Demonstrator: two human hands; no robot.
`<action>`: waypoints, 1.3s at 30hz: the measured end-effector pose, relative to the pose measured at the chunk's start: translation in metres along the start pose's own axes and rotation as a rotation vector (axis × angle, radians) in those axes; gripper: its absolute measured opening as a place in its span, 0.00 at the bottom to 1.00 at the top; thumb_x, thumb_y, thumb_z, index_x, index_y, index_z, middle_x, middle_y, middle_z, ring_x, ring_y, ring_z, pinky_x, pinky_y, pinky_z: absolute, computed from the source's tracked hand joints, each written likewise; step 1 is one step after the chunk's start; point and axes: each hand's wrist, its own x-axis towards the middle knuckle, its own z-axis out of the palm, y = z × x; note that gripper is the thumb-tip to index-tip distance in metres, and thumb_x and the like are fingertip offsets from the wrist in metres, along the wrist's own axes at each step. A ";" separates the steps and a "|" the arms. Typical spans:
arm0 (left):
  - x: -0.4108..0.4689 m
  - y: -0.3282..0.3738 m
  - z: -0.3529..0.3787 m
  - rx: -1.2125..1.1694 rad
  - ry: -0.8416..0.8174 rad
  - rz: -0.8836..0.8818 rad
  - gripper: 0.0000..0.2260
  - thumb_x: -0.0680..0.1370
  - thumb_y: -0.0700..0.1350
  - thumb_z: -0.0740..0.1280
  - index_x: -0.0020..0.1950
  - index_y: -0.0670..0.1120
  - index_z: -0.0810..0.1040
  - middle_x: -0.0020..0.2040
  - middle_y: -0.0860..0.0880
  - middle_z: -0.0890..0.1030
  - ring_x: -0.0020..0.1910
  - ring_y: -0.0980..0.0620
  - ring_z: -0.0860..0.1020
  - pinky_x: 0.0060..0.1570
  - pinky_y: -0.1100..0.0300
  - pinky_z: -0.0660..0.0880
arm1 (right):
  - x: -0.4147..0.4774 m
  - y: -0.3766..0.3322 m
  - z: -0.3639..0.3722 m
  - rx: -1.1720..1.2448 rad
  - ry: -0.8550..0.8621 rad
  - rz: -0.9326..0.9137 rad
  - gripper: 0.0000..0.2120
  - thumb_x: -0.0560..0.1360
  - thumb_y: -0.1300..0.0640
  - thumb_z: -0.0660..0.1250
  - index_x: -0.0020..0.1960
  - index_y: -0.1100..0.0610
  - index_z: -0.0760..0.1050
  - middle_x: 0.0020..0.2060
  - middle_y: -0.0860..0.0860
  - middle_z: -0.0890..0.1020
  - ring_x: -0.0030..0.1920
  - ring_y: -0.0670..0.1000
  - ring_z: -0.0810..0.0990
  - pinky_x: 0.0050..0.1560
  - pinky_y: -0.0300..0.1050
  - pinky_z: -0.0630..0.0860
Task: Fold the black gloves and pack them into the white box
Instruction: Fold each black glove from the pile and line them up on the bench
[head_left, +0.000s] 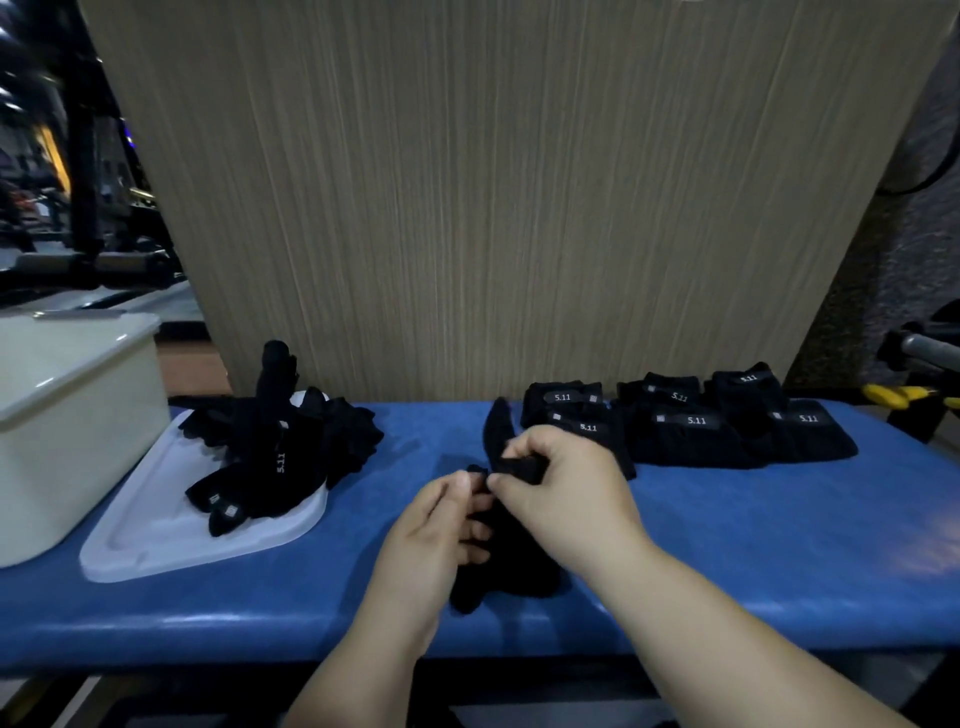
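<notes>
The black glove (519, 569) lies on the blue table (727, 545) under your fingers, its long axis running straight away from you. Your right hand (561, 488) pinches its far part and your left hand (441, 519) pinches the edge just beside. The white box (78, 415) sits well out past your left hand, which is the nearer one.

**Where everything sits on the table**

We have the box (78, 415) at the far left end of the table (727, 545), and the tray (156, 545) lies just to its right. A heap of gloves (270, 457) rests on the tray's far half. Along the table's back edge, to the right, the folded gloves (685, 426) sit in a row, some overlapping. In the middle, nearer us, a single glove (509, 561) lies between our left hand (441, 525) and right hand (561, 488), both gripping it. An upright panel (519, 208) stands behind the table.
</notes>
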 end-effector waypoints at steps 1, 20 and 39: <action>0.002 0.002 -0.004 -0.003 0.012 -0.047 0.16 0.81 0.52 0.57 0.54 0.43 0.79 0.44 0.45 0.82 0.38 0.49 0.76 0.34 0.59 0.74 | -0.002 -0.003 0.005 -0.034 -0.044 -0.039 0.05 0.68 0.49 0.73 0.42 0.46 0.78 0.37 0.42 0.81 0.40 0.42 0.78 0.45 0.41 0.76; -0.005 0.009 -0.022 0.310 0.035 -0.036 0.06 0.80 0.41 0.63 0.50 0.50 0.78 0.38 0.55 0.84 0.31 0.65 0.79 0.28 0.72 0.70 | -0.018 0.051 -0.002 -0.208 -0.249 0.171 0.16 0.71 0.37 0.68 0.52 0.45 0.70 0.35 0.44 0.79 0.39 0.41 0.76 0.36 0.37 0.68; -0.006 0.002 -0.033 0.424 -0.009 0.081 0.06 0.80 0.41 0.62 0.50 0.53 0.73 0.33 0.61 0.81 0.29 0.66 0.76 0.28 0.73 0.69 | -0.016 0.039 -0.011 -0.161 -0.077 0.069 0.08 0.71 0.48 0.68 0.36 0.48 0.73 0.33 0.45 0.76 0.36 0.45 0.75 0.38 0.44 0.73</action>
